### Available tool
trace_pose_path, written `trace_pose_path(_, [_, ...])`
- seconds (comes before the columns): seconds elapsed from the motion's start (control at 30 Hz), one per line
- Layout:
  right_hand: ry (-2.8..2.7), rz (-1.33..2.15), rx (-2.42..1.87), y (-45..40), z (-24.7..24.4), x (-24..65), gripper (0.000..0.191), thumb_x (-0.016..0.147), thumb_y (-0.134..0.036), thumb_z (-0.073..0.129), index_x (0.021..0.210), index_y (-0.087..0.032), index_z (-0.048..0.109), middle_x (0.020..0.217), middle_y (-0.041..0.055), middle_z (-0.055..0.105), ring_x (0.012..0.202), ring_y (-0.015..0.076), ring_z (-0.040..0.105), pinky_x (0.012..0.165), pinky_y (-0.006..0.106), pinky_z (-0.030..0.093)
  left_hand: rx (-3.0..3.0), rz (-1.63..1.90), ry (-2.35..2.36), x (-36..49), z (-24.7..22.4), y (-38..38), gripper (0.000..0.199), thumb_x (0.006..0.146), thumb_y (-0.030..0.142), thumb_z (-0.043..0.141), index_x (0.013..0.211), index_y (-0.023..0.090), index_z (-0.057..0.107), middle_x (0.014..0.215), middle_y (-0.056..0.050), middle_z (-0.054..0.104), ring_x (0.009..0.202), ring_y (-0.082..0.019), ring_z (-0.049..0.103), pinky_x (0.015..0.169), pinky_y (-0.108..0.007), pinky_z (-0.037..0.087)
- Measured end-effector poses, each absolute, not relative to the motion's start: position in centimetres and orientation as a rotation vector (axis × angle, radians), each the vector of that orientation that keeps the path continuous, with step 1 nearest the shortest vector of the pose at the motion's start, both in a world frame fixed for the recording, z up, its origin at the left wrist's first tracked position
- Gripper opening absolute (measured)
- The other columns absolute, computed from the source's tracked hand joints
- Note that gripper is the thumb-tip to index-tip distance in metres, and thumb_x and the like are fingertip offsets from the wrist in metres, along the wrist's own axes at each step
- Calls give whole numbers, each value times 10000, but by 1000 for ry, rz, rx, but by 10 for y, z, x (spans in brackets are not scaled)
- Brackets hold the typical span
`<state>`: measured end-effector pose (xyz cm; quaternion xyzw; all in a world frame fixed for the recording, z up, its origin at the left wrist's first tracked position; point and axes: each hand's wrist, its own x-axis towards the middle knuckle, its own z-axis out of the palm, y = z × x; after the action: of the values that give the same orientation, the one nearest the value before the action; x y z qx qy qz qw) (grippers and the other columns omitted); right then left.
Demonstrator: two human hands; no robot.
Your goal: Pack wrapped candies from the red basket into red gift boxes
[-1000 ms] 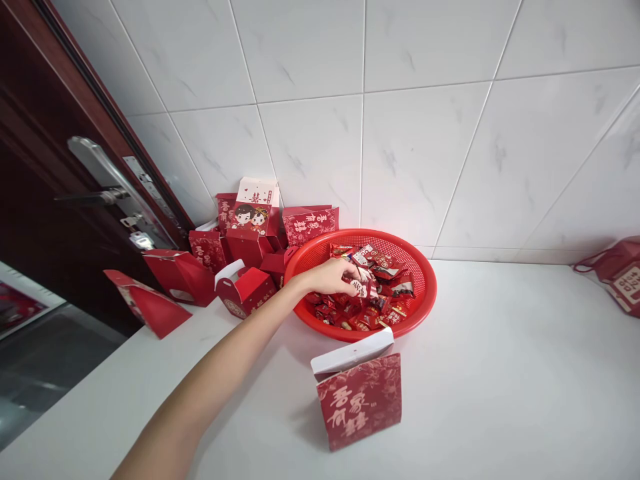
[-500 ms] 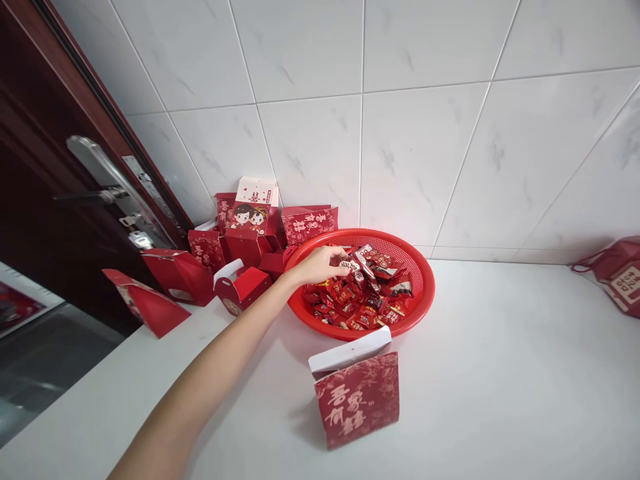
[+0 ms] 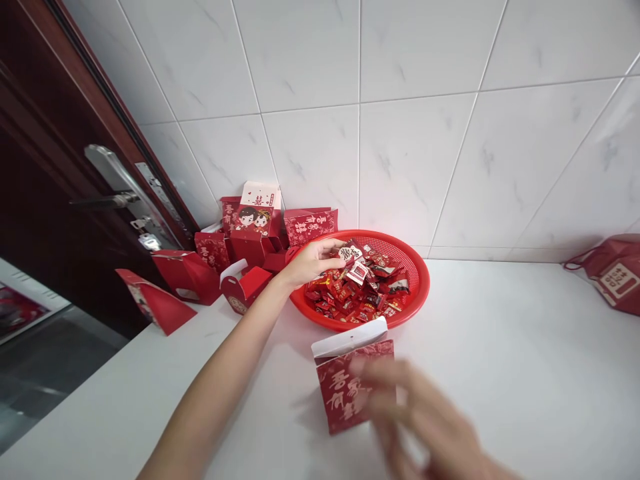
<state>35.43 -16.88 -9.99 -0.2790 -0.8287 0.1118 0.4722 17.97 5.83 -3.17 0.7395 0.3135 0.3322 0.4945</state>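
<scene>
My left hand [image 3: 314,261] is over the left side of a red perforated plastic basket [image 3: 421,267], its thumb and fingers closed on wrapped candies [image 3: 350,253] with red and white wrappers. Beneath them lies a heap of small red-wrapped candies [image 3: 345,293]. In front of the basket stands a red paper candy box [image 3: 340,387] with pale characters, its white-lined top flap raised. My right hand [image 3: 420,413], smeared by motion, is in front of the box's right side and covers part of it; whether it touches the box I cannot tell.
Several red gift boxes [image 3: 250,240] cluster against the tiled wall at the left. A red bag [image 3: 615,273] lies at the far right of the white counter [image 3: 500,333]. Beyond the counter's left edge is a dark door with a metal handle [image 3: 125,193].
My right hand has come into view from the lower right, up to the box. My left hand has stayed over the basket, and the candies in its grip have turned slightly.
</scene>
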Motion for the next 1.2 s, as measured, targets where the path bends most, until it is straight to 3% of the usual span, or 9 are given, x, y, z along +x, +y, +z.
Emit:
trace_pose_path(0.1, [-1510,206,-926,-100,-63,376,326,961,-295,595,1274,-208,628,1286,148,664,1193,279,637,999,456,534,1793,872,686,186,-29,52,526,733,329,821,1204,164,655,1181,-99,715,1088,-245,665,975,-394,509])
trace_pose_path(0.17, [-1376,464,-1007,-60,-51,382,437,902,-424,678,1287,-225,625,1252,122,689,1081,265,679,904,426,572,1809,877,646,193,-30,51,539,724,336,836,1196,171,632,1120,-84,720,1059,-238,675,963,-394,514])
trace_pose_path(0.33, [-1321,1002,-891,-11,-60,377,463,767,-583,751,1014,-192,743,924,57,756,908,246,696,780,345,553,1886,838,600,205,-36,56,450,742,310,800,1124,185,598,1113,-87,708,1072,-240,680,950,-389,526])
trace_pose_path(0.47, [-1053,1003,-904,-3,-69,376,403,685,-523,805,909,-193,745,905,51,756,862,233,695,752,332,545,2079,740,847,200,-44,70,298,797,236,682,1081,182,611,1075,-83,727,1036,-225,686,885,-341,537])
trace_pose_path(0.6, [-832,1012,-928,-1,-67,380,312,639,-423,799,827,-193,707,825,25,734,763,193,681,705,308,553,2495,132,1140,197,-51,83,54,726,144,671,757,183,650,783,-28,718,762,-202,675,687,-269,490])
trace_pose_path(0.8, [-815,1017,-963,-2,-69,380,293,611,-366,799,796,-205,639,728,-7,691,661,163,636,603,285,530,2573,-51,1095,209,-65,89,170,612,234,810,741,191,709,746,-19,718,712,-215,656,646,-263,471])
trace_pose_path(0.9, [-857,1047,-977,-3,-70,381,319,606,-366,813,829,-200,659,752,-4,700,668,159,636,593,274,517,2489,-118,1038,208,-68,92,102,617,200,789,681,191,709,717,-15,725,691,-202,651,648,-260,467])
trace_pose_path(1.0, [-914,1072,-1009,-5,-69,381,346,601,-350,817,885,-191,701,811,19,732,683,165,645,567,263,486,2382,14,971,200,-62,91,81,662,234,763,647,188,698,671,-5,709,655,-178,633,629,-255,453])
trace_pose_path(1.2, [-853,1036,-1021,-7,-65,378,253,645,-351,776,817,-201,667,786,18,724,706,176,667,580,272,531,1901,694,744,196,-43,71,339,682,455,817,793,159,695,794,-35,724,749,-168,663,747,-288,512])
